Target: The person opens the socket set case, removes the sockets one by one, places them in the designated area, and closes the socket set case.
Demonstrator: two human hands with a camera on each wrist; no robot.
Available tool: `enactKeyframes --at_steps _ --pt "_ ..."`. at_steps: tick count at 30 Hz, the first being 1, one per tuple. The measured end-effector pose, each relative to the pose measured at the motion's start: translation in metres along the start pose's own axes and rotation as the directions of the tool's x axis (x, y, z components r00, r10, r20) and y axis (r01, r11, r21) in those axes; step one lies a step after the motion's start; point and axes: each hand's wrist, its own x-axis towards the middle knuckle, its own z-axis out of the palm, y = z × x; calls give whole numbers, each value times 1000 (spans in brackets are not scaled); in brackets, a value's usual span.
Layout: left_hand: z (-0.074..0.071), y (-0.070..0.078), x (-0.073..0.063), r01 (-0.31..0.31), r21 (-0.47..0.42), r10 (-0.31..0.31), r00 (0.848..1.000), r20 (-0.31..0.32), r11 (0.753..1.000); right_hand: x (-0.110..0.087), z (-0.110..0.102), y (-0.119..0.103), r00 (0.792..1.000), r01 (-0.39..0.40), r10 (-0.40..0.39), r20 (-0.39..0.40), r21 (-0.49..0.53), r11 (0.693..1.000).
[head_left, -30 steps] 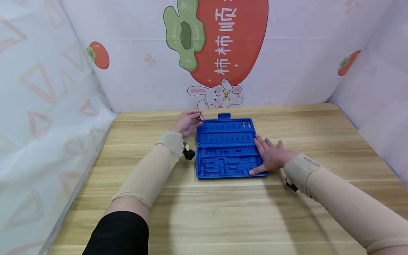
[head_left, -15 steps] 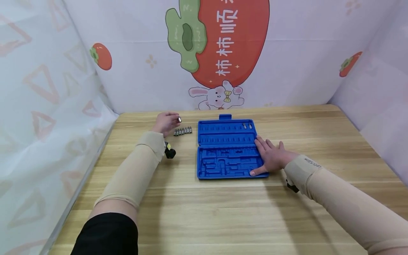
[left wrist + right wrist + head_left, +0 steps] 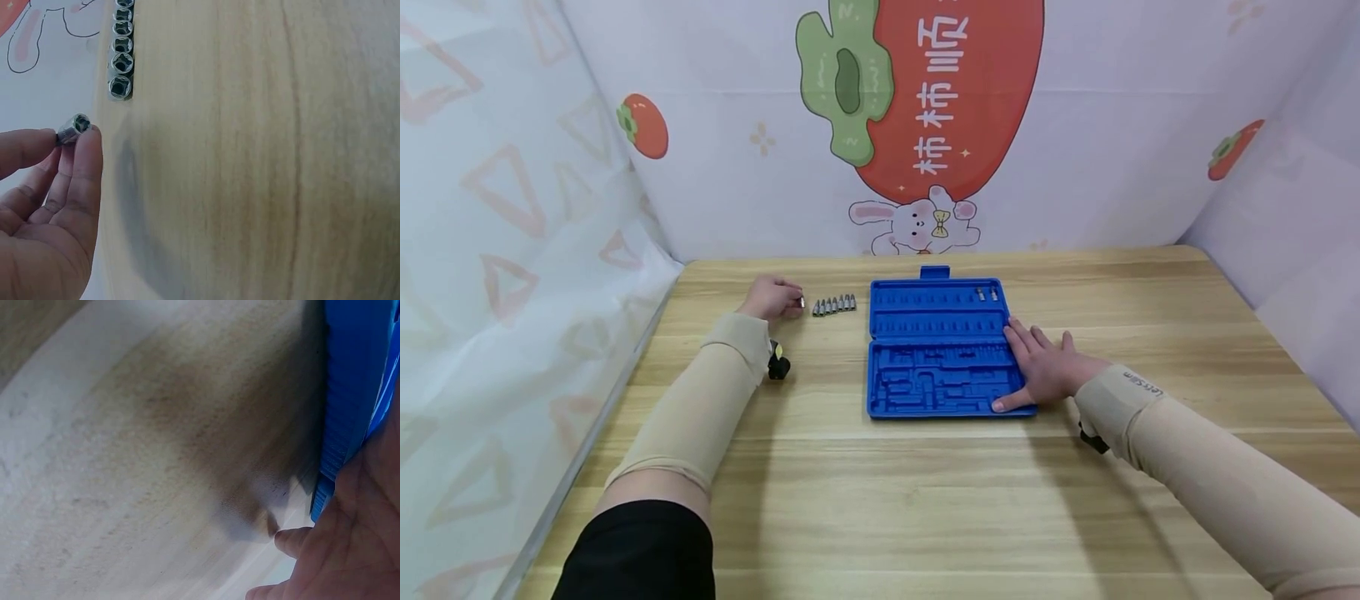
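Between thumb and fingertips my left hand (image 3: 772,298) pinches a small silver bit socket (image 3: 74,127), its square drive hole showing in the left wrist view. It is held just left of a row of several similar bit sockets (image 3: 834,305) standing on the table. My right hand (image 3: 1047,367) lies spread against the right side of an opened blue plastic case (image 3: 951,408), thumb on its front corner. Two bit sockets (image 3: 987,294) sit in the case's upper right slots; its other moulded recesses look bare.
The wooden table (image 3: 880,517) carries the case near its back middle. A printed cloth wall (image 3: 737,192) rises behind the table, and a white sheet (image 3: 512,275) borders the left side.
My left hand has moved left from the case's upper left corner, carrying the bit socket past the standing row and lowering toward the table. My right hand stays on the case.
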Motion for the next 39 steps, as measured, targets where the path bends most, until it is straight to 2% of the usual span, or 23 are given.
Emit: enactKeyframes --at_steps 6,10,26,34,39 --pt "2 3 -3 18 145 -24 999 42 989 0 0 1 1000 -5 5 -5 2 1000" --pt "3 1 0 13 200 -20 999 36 980 1 1 1 1000 -2 2 -6 0 1000" --pt "8 -2 7 -23 277 18 1000 23 961 1 0 0 1000 -5 5 -3 -5 1000" --pt "10 -4 9 0 321 -2 1000 6 947 2 2 0 1000 -11 10 18 16 1000" --pt "12 -2 10 -11 348 12 1000 -1 937 2 3 3 1000 -12 12 19 7 1000"
